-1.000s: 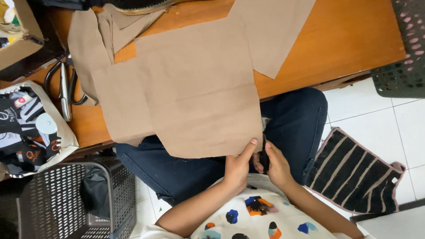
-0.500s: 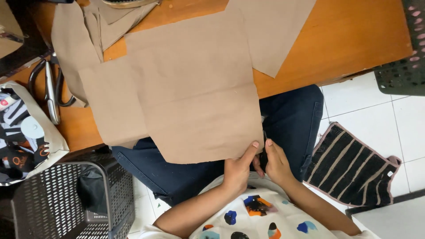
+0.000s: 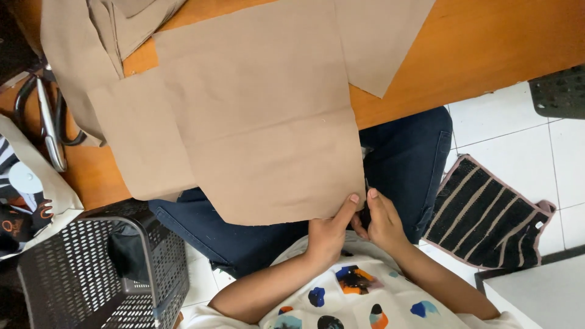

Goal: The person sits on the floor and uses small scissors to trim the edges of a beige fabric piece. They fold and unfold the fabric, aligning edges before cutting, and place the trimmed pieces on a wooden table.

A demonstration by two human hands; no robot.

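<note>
Tan fabric panel (image 3: 262,116), a large flat-cut piece, lies across the orange wooden table (image 3: 487,49) with its near edge hanging over the seated person's lap. Nearest the camera, the left hand (image 3: 327,234) pinches the panel's near right corner, thumb on top and fingers underneath, so the grip is closed on cloth. Right hand (image 3: 382,220) sits just beside it, fingers curled close to the same corner; whether it grips the cloth or something dark beneath cannot be told. Below the hands are dark blue jeans (image 3: 402,158) and a white shirt with coloured patches (image 3: 365,298).

Handling, as a judgement: the panel looks light, thin and limp, with a faint fold crease across its middle; it would drape and slide easily on the smooth table, and is not fragile. Edges and corners give the surest hold, best taken at two points to keep it flat.

Left of the knees stands a dark perforated plastic basket (image 3: 91,274); right, on the white tiled floor (image 3: 506,116), lies a black striped mat (image 3: 481,213). Farther off, further tan pieces (image 3: 384,36) overlap the panel, and large scissors (image 3: 49,122) rest at the table's left edge, near a patterned bag (image 3: 24,201).
</note>
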